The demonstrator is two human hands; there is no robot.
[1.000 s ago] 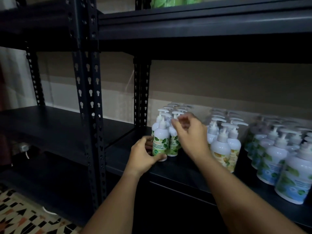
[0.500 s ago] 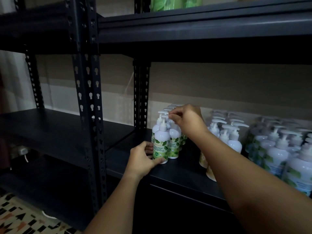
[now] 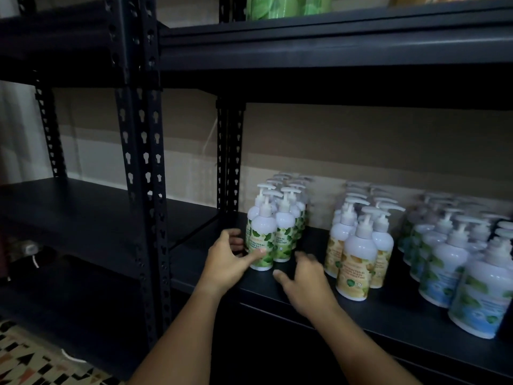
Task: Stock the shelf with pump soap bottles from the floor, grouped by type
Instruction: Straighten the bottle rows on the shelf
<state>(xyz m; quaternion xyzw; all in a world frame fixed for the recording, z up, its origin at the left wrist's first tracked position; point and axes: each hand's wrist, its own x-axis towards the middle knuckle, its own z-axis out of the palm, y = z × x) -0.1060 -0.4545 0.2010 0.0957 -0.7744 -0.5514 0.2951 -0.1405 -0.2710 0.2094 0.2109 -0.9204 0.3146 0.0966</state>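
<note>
The shelf (image 3: 277,298) is a dark steel rack carrying three upright groups of pump bottles: blue bottles (image 3: 444,262) at the right, yellow bottles (image 3: 358,254) in the middle, green bottles (image 3: 277,226) at the left, each group standing apart from the next. More green packs (image 3: 288,5) sit on the tier above. A patterned floor (image 3: 25,365) shows at lower left; no unstocked bottles are visible there. The left hand (image 3: 226,262) wraps the front green bottle (image 3: 262,243), thumb across its label and fingers (image 3: 236,240) curled behind it. The right hand (image 3: 305,279) hovers just above the shelf between the green and yellow groups, fingers loosely spread, holding nothing. Risk, as judged: the green rows stand tightly packed, so a sideways nudge from the left hand could tip neighbours in a chain; the right hand, passing close, could clip the front yellow bottle near the shelf edge. Dim light hampers label checks.
</note>
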